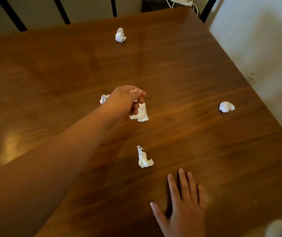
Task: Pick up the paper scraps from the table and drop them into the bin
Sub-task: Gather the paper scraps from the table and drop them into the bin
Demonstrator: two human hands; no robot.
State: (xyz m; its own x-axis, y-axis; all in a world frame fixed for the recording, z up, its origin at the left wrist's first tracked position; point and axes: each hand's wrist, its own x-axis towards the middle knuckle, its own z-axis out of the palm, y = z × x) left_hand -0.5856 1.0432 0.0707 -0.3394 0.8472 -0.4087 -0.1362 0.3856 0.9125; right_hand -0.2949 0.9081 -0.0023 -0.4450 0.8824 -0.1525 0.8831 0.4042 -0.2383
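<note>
**Left hand pinches a scrap**

We see the brown worktop (pixel 179 69). Our left hand (pixel 126 100) grips a paper scrap (pixel 142 112) mid-worktop. Our right hand (pixel 184 207) lies flat, fingers spread. Four crumpled scraps lie scattered around.

The worktop (pixel 188 74) is glossy reddish-brown wood with darker grain streaks, the five crumpled paper scraps on it are white, the near one (pixel 143 159) tinged cream, the far railing bars (pixel 11 14) are black, and the right wall (pixel 265 40) is off-white.
</note>
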